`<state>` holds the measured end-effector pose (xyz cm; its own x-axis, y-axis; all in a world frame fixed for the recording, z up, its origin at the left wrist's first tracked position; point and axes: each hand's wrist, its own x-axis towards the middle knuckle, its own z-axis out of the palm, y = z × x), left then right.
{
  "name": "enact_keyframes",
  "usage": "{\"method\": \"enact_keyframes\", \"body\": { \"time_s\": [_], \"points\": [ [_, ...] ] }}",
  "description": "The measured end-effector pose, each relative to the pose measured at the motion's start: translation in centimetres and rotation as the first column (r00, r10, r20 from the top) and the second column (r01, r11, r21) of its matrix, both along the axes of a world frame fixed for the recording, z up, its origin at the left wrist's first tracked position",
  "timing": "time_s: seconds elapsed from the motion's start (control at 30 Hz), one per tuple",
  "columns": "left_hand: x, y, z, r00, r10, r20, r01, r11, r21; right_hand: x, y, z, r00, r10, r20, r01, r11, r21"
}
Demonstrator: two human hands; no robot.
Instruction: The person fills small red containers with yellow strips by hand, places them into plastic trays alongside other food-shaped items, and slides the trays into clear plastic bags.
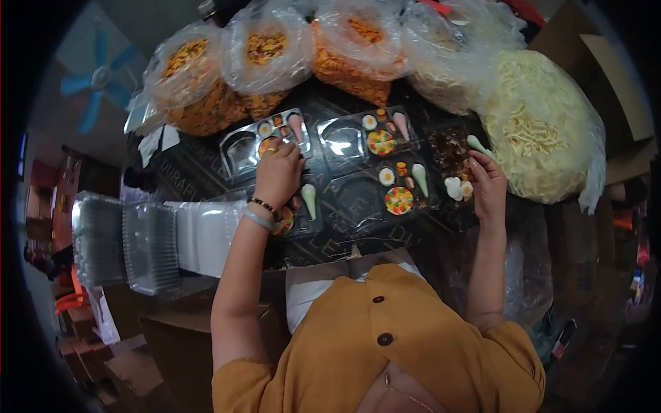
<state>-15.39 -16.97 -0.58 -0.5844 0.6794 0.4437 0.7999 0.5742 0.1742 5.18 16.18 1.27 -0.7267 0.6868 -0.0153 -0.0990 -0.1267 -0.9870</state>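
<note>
My left hand [281, 168], with a beaded bracelet and a bangle, reaches over the upper left clear plastic tray [237, 155]. Its fingers are bunched at a pizza-like piece [266, 146], and what they grip is hidden. A fried-egg piece [264, 129] and a pink cone piece [296, 127] sit in that tray. At the right, my right hand [487, 182] pinches at the edge of a pile of small dark brown pieces [449, 151]; I cannot make out what is in its fingertips. A pale green cone piece [478, 145] lies just above, and white flower-like pieces [454, 188] lie below.
More filled trays [344, 141] stand in the middle of the dark table covering [330, 244]. Open bags of orange pieces [354, 65] line the back, with a bag of pale sticks [544, 138] at right. Stacked clear plastic trays [148, 237] stand at left.
</note>
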Motion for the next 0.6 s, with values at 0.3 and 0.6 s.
{"method": "enact_keyframes", "body": {
  "time_s": [0.3, 0.6],
  "points": [
    [0.1, 0.4, -0.3, 0.987, -0.001, 0.158, 0.007, 0.999, -0.041, 3.7, 6.3, -2.4, 0.965, -0.162, 0.208, 0.082, 0.933, 0.350],
    [0.3, 0.6, 0.1, 0.983, 0.038, 0.178, -0.024, 0.996, -0.083, 0.5, 7.3, -2.9, 0.840, -0.363, 0.404, -0.313, 0.284, 0.906]
  ]
}}
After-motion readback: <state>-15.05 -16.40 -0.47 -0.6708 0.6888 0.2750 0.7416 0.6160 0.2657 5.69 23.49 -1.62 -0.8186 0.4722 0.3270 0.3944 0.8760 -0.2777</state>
